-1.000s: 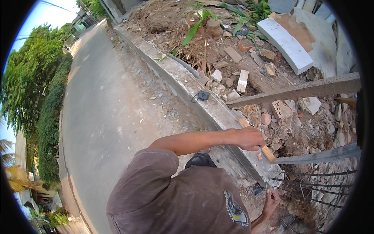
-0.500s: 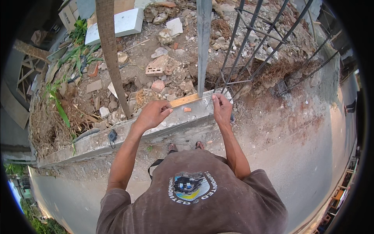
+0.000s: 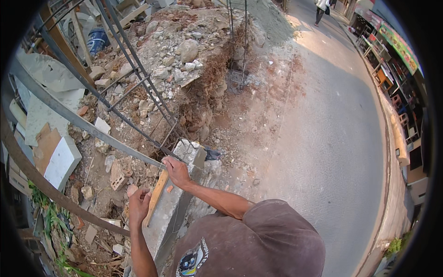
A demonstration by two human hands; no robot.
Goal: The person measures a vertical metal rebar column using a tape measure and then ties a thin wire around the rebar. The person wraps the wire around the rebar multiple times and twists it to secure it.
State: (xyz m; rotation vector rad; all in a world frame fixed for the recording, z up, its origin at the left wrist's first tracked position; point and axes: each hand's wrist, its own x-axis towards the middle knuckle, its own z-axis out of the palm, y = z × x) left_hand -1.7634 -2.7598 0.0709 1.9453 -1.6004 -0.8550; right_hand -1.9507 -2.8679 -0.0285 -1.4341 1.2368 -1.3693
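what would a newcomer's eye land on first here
Probably the yellowish wooden strip on the concrete wall, left of centre, with the left hand beside it and the right hand by its far end. Next, the dark rebar cage slanting across the upper left, then the grey road on the right.

A grey, rough-topped concrete ledge [image 3: 167,208] runs from 7 o'clock up toward 1 o'clock. On it lies a light wooden strip [image 3: 156,197], lengthwise along the ledge's 9 o'clock edge, one end toward 1, the other toward 7. An orange chip [image 3: 170,188] sits just off the strip's middle, on its 2 o'clock side. The surface at the ledge's 1 o'clock end is whitish and uneven.
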